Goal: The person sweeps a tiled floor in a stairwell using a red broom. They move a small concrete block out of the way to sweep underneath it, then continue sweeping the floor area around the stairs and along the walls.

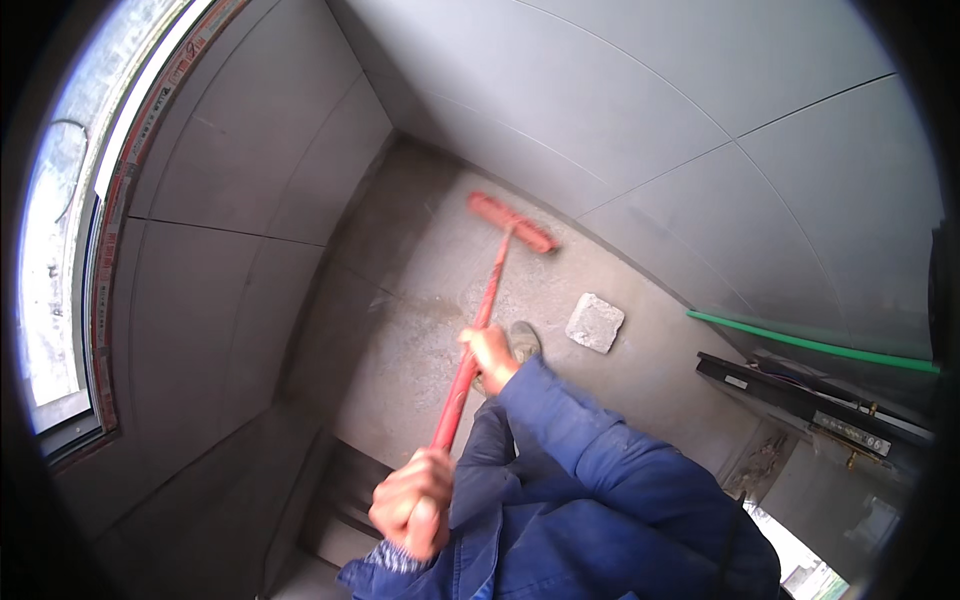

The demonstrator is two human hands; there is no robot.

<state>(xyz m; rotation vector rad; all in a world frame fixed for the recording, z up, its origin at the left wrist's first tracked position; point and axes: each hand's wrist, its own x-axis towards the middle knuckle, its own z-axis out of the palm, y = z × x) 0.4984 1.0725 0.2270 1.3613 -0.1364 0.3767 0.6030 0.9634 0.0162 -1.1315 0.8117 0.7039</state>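
A red push broom stretches out before me. Its red head (517, 225) is over the pale floor near the far wall, slightly blurred, and I cannot tell whether the bristles touch the floor. My left hand (414, 504) is wrapped around the near end of the red handle (451, 420), close to my body. Farther up the handle, my right hand (487, 356) grips it, fingers curled around the shaft. Below that hand, one shoe (524, 341) shows on the floor. A rough grey block (595, 322) lies to the right of the broom handle.
Grey panelled walls (225, 172) (637, 112) meet in a corner ahead. A window frame (105, 285) is at the left. On the right, a green strip (810, 341) runs along the wall beside a black metal rail (795, 401). Dark steps (337, 525) descend at lower left.
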